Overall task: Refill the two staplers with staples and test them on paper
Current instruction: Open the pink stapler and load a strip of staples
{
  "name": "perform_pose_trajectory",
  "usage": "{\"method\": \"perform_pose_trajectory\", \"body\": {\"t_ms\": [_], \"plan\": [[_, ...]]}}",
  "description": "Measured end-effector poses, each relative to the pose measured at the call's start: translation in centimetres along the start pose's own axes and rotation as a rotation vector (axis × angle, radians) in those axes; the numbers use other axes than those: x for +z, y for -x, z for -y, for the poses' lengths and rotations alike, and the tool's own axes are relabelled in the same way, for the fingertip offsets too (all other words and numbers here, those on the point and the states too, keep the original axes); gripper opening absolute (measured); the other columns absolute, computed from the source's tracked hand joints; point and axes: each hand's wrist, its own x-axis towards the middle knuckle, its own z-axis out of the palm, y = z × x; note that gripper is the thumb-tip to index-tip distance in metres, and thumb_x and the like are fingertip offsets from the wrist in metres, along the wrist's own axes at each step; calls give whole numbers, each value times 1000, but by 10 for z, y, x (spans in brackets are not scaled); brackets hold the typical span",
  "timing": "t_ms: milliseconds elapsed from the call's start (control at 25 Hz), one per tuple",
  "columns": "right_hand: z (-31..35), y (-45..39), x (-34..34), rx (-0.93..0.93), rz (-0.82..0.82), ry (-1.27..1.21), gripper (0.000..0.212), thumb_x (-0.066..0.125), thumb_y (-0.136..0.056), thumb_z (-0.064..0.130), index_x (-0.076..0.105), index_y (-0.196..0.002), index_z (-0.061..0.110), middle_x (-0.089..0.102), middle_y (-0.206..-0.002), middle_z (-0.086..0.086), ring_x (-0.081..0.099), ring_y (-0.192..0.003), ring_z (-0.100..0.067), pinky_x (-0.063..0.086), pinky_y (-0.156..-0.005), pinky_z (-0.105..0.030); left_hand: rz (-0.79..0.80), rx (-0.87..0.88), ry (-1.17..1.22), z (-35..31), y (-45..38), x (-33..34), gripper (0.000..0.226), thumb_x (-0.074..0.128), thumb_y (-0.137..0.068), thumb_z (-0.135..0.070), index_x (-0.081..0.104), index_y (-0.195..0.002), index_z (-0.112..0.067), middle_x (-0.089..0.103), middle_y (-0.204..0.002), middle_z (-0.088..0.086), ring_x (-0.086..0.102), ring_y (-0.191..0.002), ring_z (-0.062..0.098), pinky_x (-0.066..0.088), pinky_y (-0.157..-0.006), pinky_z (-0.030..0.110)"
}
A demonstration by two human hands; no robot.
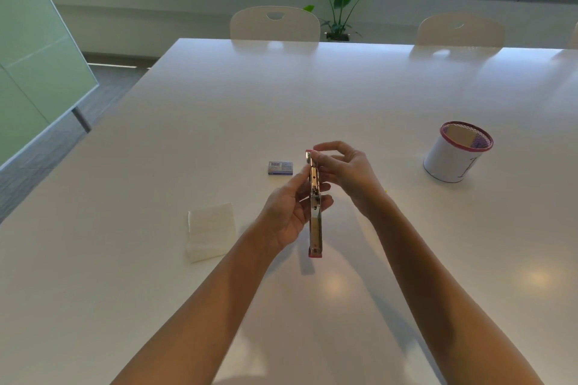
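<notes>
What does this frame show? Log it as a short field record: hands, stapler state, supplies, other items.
left hand: left hand grips the middle of the stapler, above the table
right hand: right hand pinches the stapler's far end
stapler state: swung open, metal channel exposed; whether it holds staples cannot be told
supplies: staple box beyond the hands; folded paper to the left
other items: mesh pen cup at right
second stapler: not visible

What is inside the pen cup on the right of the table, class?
Through the pen cup's open top shows a pale flat piece, perhaps paper or card, leaning against the purple mesh lining. The white wrap round the wall hides whatever lies lower down.
</notes>
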Motion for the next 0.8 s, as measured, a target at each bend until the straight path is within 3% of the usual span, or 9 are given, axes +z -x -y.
{"method": "perform_pose_trajectory", "body": {"t_ms": [80, 240, 360, 440, 560, 680, 800], "plan": [[-3, 0, 2, -3, 28, 39, 25, 72, -90, 22, 68, -108, 4, 75, -80, -9, 70, -68, -18, 56, -64, -26, -5, 19, 21, 2, -1, 0, 32, 58, -99, -30, 79, -93, -7, 74, -93, 14, 73, -78, 21, 60, -63, 31], [-8, 0, 4, -19, 12, 126, 18, 67, -93, 16, 71, -106, 4, 76, -90, -10, 71, -79, -14, 56, -72, -23, -86, 15, 107, 3, -4, -2, 38, 58, -100, -28, 80, -77, -7, 62, -68, 8, 63, -53, 13, 59, -54, 27], [-9, 1, 3, -58, -15, 276, 16, 65, -94, 17, 74, -107, 11, 77, -93, -5, 73, -85, -10, 56, -77, -23, -100, -5, 171, 6, -9, -4, 33, 55, -101, -27, 73, -97, 0, 51, -66, 7, 54, -48, 11, 56, -51, 22], [-9, 4, 3, -127, -69, 409, 16, 65, -95, 20, 75, -107, 18, 76, -88, 5, 71, -84, -3, 54, -75, -15, -89, -17, 161, 7, -11, -5, 36, 52, -103, -29, 67, -113, 3, 49, -65, 6, 51, -48, 10, 55, -52, 21], [-7, 9, 6, -294, -131, 567, 11, 68, -93, 21, 76, -100, 22, 73, -87, 17, 66, -84, 9, 49, -73, -3, -105, -7, 72, 9, -15, -7, 38, 49, -104, -31, 67, -114, 0, 51, -64, 4, 54, -52, 10, 56, -55, 26], [-5, 15, 8, -367, -58, 670, 9, 73, -88, 18, 78, -96, 16, 74, -88, 8, 70, -82, -1, 56, -79, -15, -130, 11, 19, 12, -18, -8, 34, 48, -104, -33, 68, -97, -6, 54, -64, 4, 55, -58, 12, 58, -59, 30], [-6, 20, 11, -405, -33, 807, 11, 75, -86, 16, 78, -96, 13, 73, -92, 3, 67, -81, -5, 55, -79, -17, -136, 15, -1, 13, -19, -8, 35, 47, -105, -34, 67, -101, -6, 56, -65, 3, 56, -63, 13, 60, -68, 35]]}}
